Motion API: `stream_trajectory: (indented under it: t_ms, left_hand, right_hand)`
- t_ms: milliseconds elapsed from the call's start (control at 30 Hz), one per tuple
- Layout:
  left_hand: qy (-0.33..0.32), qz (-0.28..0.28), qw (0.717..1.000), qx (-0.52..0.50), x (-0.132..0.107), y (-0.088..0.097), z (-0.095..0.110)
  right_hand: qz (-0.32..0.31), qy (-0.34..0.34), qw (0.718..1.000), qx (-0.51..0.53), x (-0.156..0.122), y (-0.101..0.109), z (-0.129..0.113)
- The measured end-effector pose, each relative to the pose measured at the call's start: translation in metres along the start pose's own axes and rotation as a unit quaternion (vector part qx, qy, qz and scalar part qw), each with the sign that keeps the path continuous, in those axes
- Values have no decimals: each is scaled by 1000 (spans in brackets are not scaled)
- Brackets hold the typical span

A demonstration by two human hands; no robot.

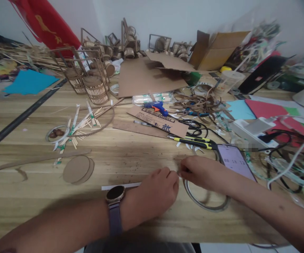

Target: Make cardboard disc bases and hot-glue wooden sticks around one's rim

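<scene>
My left hand [158, 189], with a watch on its wrist, is closed over a flat white strip [121, 186] near the table's front edge. The strip's left end sticks out past the wrist; its middle is hidden under the hand. My right hand [198, 172] is closed in a pinch close to the left fingertips, where a small bit of white shows between the hands. A ring-shaped roll of tape [207, 205] lies flat under and beside the right hand. Two round cardboard discs [78, 169] overlap on the table to the left.
A phone [236, 161] lies by my right forearm, near a utility knife [194, 141]. Beyond are a blue glue gun [158, 108], cardboard pieces [149, 75], brown strip coils [199, 102], and small slatted buckets [96, 89]. Sticks [88, 121] are scattered left; a power strip [254, 128] stands right.
</scene>
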State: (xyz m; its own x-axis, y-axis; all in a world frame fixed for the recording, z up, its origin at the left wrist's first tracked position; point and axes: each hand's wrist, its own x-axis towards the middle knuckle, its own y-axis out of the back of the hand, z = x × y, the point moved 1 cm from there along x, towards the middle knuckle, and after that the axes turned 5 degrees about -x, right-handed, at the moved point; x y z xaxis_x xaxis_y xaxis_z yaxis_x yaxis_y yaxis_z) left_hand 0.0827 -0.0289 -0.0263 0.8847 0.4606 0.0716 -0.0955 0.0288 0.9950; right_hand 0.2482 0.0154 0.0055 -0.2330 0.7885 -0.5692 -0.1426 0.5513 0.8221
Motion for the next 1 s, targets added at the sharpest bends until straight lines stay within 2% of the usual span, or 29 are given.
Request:
stream_trajectory:
  t_ms: [133, 233, 433, 600, 1000]
  left_hand:
    - [2, -5, 1000, -8, 1, -2, 0]
    - [3, -14, 1000, -7, 1, -4, 0]
    - [1, -24, 1000, -14, 3, -2, 1]
    - [4, -51, 999, -5, 4, 4, 1]
    - [21, 2, 1000, 8, 2, 1, 4]
  right_hand:
    - [-16, 46, 998, 35, 0, 4, 11]
    - [-20, 52, 997, 51, -3, 7, 18]
    - [-6, 35, 997, 66, -7, 2, 30]
    - [-6, 3, 999, 53, -8, 1, 26]
    - [17, -50, 999, 5, -7, -1, 17]
